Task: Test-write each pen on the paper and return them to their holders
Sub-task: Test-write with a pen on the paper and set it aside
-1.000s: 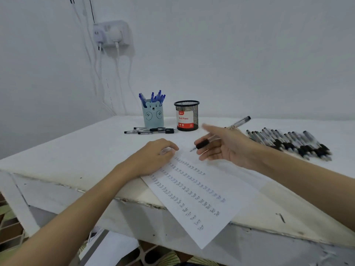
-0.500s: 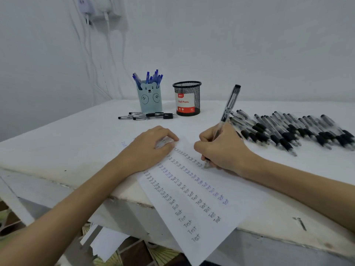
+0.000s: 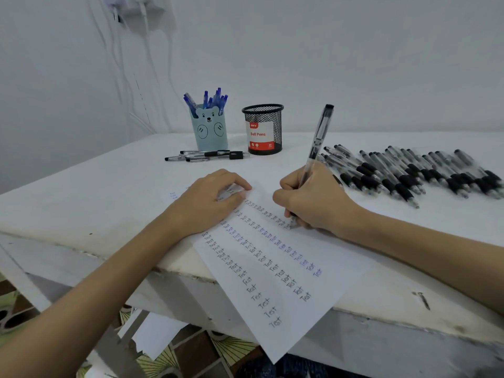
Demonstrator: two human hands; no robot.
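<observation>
A white sheet of paper [image 3: 321, 274] with rows of the word "Test" lies on the table and hangs over the near edge. My left hand [image 3: 210, 200] presses its top corner, fingers bent onto the sheet. My right hand [image 3: 313, 200] grips a clear black pen [image 3: 319, 135] upright, tip touching the paper at the end of the top row. A row of black pens [image 3: 409, 173] lies to the right. A light blue bear holder [image 3: 211, 129] holds several blue pens. A black mesh holder [image 3: 263, 129] stands beside it.
Several loose pens [image 3: 207, 155] lie in front of the two holders. The white table [image 3: 81, 192] has a chipped near edge. Cables and a plug [image 3: 141, 6] hang on the wall at the back left. Papers lie on the patterned floor [image 3: 191, 350] below.
My right hand brought the pen from mid-air down onto the paper and turned it upright into a writing grip. The left hand stayed on the sheet. The camera tilted downward.
</observation>
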